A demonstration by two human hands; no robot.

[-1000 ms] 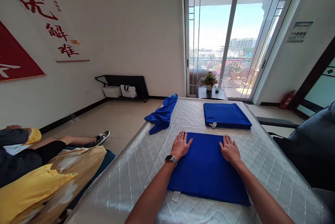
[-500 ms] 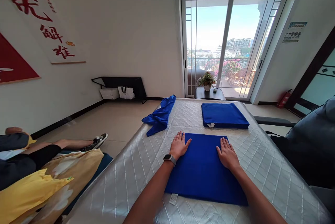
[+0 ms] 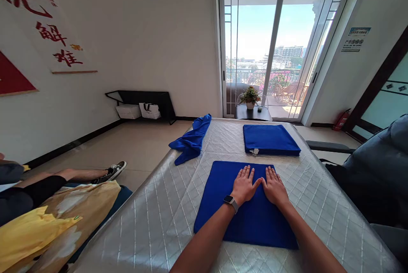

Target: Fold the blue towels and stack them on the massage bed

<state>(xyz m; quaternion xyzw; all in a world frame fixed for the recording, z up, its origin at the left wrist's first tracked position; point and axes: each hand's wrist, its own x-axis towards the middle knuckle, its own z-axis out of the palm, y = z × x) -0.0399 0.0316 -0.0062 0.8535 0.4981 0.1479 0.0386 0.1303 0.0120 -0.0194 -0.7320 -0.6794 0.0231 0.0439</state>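
Observation:
A folded blue cloth (image 3: 219, 198) lies flat in front of me on a silvery quilted surface (image 3: 153, 217). My left hand (image 3: 245, 186), with a watch on its wrist, rests palm down on the middle of it, fingers stretched out. Flat on the cloth's right part is my right hand (image 3: 274, 188), also with fingers extended. The two thumbs meet or nearly meet. Beyond them sits a stack of folded blue cloth (image 3: 270, 139) with a white tag at its near edge. A crumpled blue cloth (image 3: 193, 139) lies at the far left edge of the surface.
At left, a person's legs (image 3: 73, 175) stretch out beside a yellow cloth (image 3: 32, 230). A dark padded chair (image 3: 379, 166) stands along the right side. Behind the surface are a small table with a potted plant (image 3: 250, 96), a black shelf (image 3: 165, 105) and sliding glass doors (image 3: 276, 52).
My left hand has slid right from the cloth's left edge to its middle, close to my right hand. My right hand stays on the right part. The view has shifted slightly.

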